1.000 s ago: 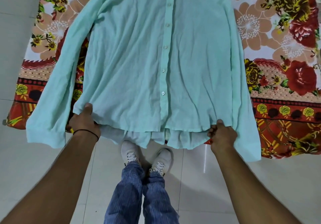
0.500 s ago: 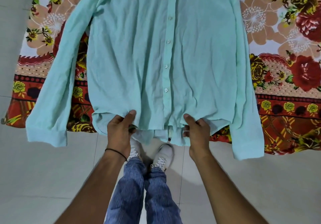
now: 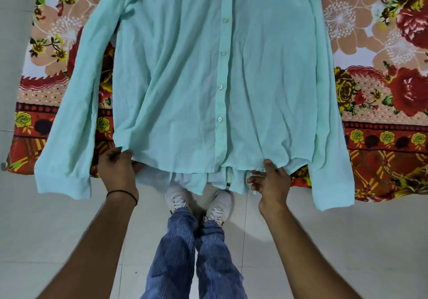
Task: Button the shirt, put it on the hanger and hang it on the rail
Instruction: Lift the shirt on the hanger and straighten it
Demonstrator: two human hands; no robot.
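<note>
A mint-green long-sleeved shirt (image 3: 185,71) lies front up on a flowered bedsheet (image 3: 382,85), its hem hanging over the near edge. Several white buttons (image 3: 219,119) run down the closed placket. My left hand (image 3: 118,171) grips the hem at its left corner, thumb on top. My right hand (image 3: 271,180) pinches the hem right of the placket, fingers under the cloth. Both sleeves trail off the edge at either side. No hanger or rail is in view.
The bed's edge runs across the frame just past my hands. White floor tiles (image 3: 46,229) surround my white shoes (image 3: 199,201) and blue trousers, which stand close against the bed under the hem.
My hands were together near the middle of the hem half a second ago. They have slid apart along it, left hand to the left corner, right hand to the right.
</note>
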